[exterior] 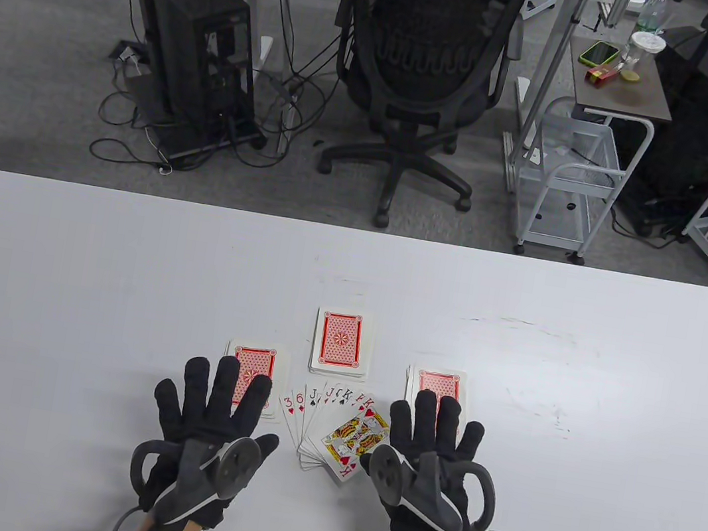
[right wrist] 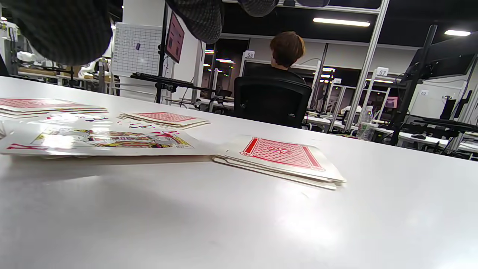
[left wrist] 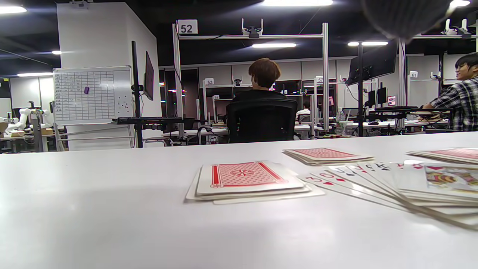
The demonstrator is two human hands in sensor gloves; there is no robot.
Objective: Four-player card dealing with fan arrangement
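Both hands, left hand [exterior: 209, 414] and right hand [exterior: 429, 445], lie spread flat, holding nothing, flanking the face-up fan [exterior: 334, 434]; three face-down piles [exterior: 342, 343] sit beyond, so dealing looks done.

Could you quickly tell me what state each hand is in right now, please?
Left hand: open, black-gloved fingers spread flat, holding nothing.
Right hand: open, fingers spread flat, holding nothing.

Three face-down piles of red-backed playing cards lie on the white tabletop [exterior: 90, 277]: a left pile [exterior: 254, 364], a middle pile [exterior: 342, 343] and a right pile [exterior: 439, 383]. One face-up fan of cards [exterior: 331, 433] shows seven visible corner indices. Two black-gloved hands are present, the left hand [exterior: 205, 420] and the right hand [exterior: 432, 452].
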